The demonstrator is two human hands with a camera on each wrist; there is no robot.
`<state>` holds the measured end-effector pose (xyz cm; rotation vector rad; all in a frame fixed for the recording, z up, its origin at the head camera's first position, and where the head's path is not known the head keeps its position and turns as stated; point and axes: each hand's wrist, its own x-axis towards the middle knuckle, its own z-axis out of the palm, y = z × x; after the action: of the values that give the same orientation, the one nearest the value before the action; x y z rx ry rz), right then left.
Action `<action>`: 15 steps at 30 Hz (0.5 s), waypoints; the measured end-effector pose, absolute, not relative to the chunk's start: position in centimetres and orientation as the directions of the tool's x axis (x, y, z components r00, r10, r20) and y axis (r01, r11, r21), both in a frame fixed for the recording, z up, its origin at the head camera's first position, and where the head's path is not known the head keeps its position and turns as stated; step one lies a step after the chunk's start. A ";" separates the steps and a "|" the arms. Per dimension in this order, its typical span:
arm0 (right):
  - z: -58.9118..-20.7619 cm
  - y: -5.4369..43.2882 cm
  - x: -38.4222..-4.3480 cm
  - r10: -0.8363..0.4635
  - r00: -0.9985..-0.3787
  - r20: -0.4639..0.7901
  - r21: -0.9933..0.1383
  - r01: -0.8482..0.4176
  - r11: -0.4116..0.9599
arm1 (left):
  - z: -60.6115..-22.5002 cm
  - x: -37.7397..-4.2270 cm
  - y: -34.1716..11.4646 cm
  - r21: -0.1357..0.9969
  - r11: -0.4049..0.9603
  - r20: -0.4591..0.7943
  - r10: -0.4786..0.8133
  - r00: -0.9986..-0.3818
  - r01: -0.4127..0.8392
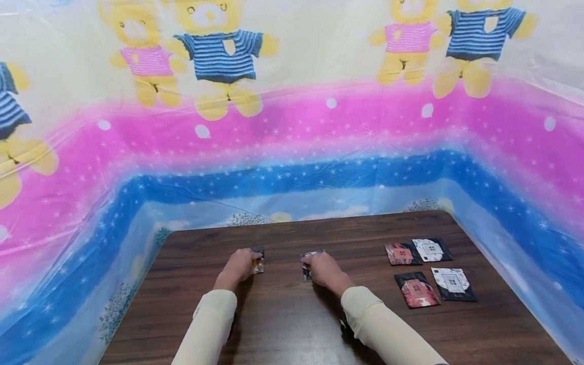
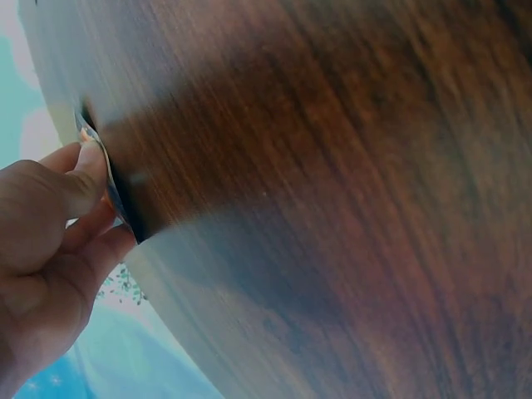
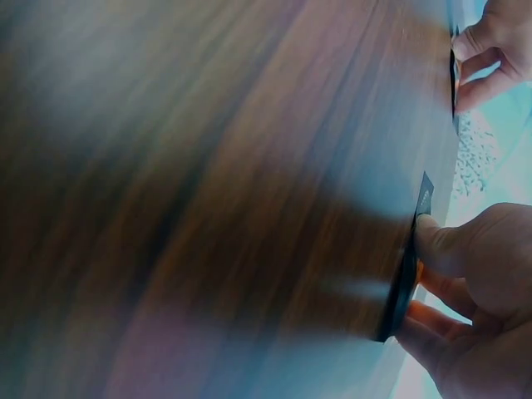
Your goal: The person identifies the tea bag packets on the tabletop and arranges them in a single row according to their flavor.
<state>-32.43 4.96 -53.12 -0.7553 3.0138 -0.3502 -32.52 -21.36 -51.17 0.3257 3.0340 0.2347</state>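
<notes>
My left hand (image 1: 241, 262) pinches a small flat sachet (image 1: 260, 264) with dark and orange-yellow print, left of the table's middle. In the left wrist view the sachet (image 2: 125, 212) is edge-on, low over the wood, thumb on one face and fingers behind. To its right, my right hand (image 1: 325, 269) grips a second sachet (image 1: 306, 272), dark with pale print and partly covered by the fingers. That sachet (image 3: 402, 287) appears as a thin dark edge in the right wrist view, held between thumb and fingertips. A gap of bare wood separates the two hands.
At the right of the brown wooden table (image 1: 283, 324) lie several sachets in two rows: two red-and-black ones (image 1: 401, 253) (image 1: 417, 289) and two white-and-black ones (image 1: 430, 250) (image 1: 452, 283). A patterned teddy-bear curtain (image 1: 292, 177) hangs around the table's back and sides.
</notes>
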 end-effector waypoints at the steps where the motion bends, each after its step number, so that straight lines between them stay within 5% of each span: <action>1: -53.1 4.6 -32.5 -0.468 -0.883 0.037 -0.218 -0.464 0.858 | -51.1 -32.4 -21.4 0.162 0.964 -0.059 0.221 -0.973 0.209; 15: -53.1 -1.2 -33.9 -0.468 -0.884 0.005 -0.187 -0.461 0.867 | -50.9 -32.0 -21.3 0.155 0.968 -0.060 0.209 -0.976 0.197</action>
<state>-33.87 -1.24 -53.12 -0.7458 2.9963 -0.2849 -32.01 -21.33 -50.93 0.3141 3.0407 0.2277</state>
